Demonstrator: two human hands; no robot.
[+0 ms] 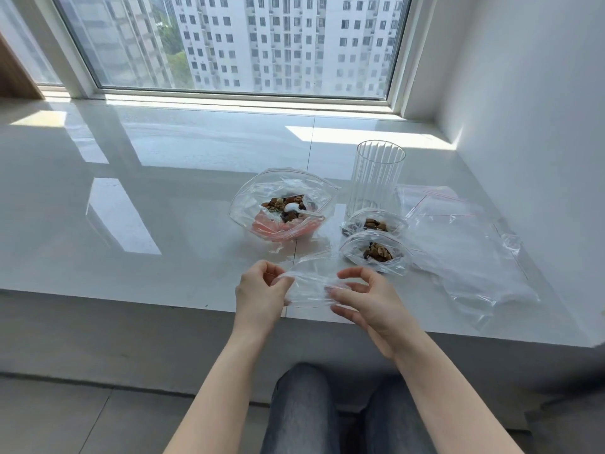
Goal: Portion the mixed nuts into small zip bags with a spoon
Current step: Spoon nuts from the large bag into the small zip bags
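Both hands, left (260, 290) and right (366, 298), pinch an empty bag (309, 286) open near the edge, the spoon (296, 209) lying just beyond in the nut bag (281, 204).

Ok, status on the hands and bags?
Left hand and right hand pinch an empty zip bag. Two bags hold nuts. Spoon in big bag. Nothing blocking.
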